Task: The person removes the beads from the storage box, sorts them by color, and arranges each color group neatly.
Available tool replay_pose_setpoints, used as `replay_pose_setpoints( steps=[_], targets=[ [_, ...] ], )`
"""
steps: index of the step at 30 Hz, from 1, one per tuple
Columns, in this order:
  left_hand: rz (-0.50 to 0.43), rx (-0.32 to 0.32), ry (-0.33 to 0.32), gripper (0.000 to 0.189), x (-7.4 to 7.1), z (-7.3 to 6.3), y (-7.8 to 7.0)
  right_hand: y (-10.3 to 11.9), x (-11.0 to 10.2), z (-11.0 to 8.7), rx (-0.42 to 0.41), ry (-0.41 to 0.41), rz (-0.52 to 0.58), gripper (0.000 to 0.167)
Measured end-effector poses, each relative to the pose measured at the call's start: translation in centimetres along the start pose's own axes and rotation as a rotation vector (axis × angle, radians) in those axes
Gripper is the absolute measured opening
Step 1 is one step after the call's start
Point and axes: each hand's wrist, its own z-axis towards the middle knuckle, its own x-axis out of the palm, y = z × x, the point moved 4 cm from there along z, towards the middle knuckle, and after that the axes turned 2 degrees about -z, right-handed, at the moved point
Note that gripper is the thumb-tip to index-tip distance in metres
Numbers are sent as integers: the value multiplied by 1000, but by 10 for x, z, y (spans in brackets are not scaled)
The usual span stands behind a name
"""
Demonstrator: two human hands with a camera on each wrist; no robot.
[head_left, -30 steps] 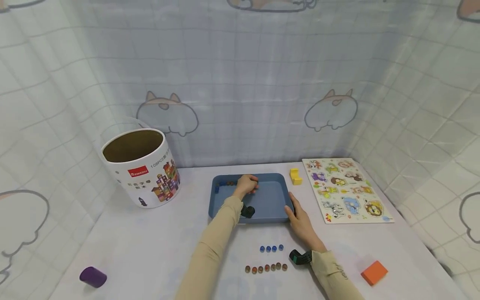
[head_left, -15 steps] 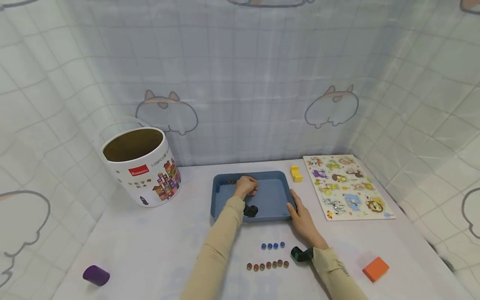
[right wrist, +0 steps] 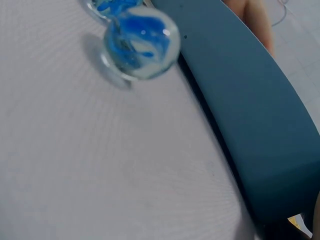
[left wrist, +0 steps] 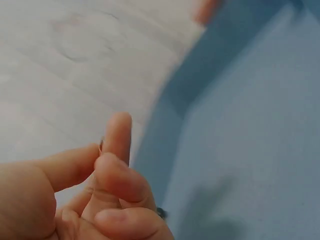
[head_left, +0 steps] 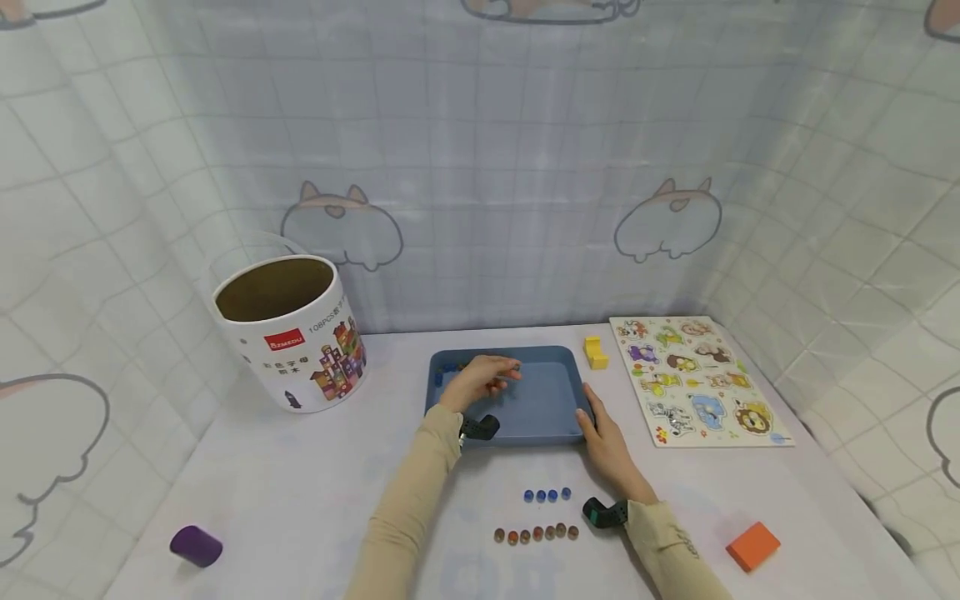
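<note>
My left hand (head_left: 477,383) is over the blue-grey tray (head_left: 540,421), pinching a marble (head_left: 517,365) between thumb and fingers. Only a thin sliver of that marble shows in the left wrist view; the fingers hide the rest. Along the tray's back left corner lie several marbles, including a blue one (head_left: 438,379), partly covered by the hand. My right hand (head_left: 609,442) holds the tray's right edge, thumb at the rim and fingers along the outer side. In front of the tray are a row of blue marbles (head_left: 541,496) and a row of brownish marbles (head_left: 537,534).
A large white printed bucket (head_left: 292,342) stands at the back left. An animal puzzle board (head_left: 697,383) lies at the right, with a yellow block (head_left: 596,353) between it and the tray. A purple cylinder (head_left: 197,546) is front left, an orange block (head_left: 753,547) front right.
My left hand has shifted slightly left and turned, lifting its fingers so that the pinched marble shows. The right hand stays at the tray's edge.
</note>
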Motion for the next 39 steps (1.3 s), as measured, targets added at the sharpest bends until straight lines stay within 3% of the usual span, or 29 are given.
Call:
replay_pose_setpoints(
  steps=[5, 11, 14, 19, 23, 28, 33, 39],
  targets=[
    [-35, 72, 106, 43, -10, -30, -2, 0, 0, 0, -1, 3, -6, 59],
    [83, 110, 161, 43, -12, -84, 15, 1, 0, 0, 11, 6, -11, 59],
    [193, 139, 137, 37, -9, -112, 25, 2, 0, 0, 0, 15, -8, 59],
    [334, 272, -3, 29, -3, -146, 25, 3, -2, 1, -10, 17, -8, 58],
    [324, 289, -42, 28, 0, -165, 32, 3, -3, 1, -6, 29, -8, 59],
    [294, 239, 32, 27, 7, -184, 47, 3, -4, 0, -1, 39, -8, 59],
    [374, 222, 73, 13, 16, -192, 61, 3, -4, 2, 8, 46, 13, 59],
    [504, 219, 60, 7, 24, -196, 69, 3, -1, 2, 18, 59, 18, 59]
  ],
)
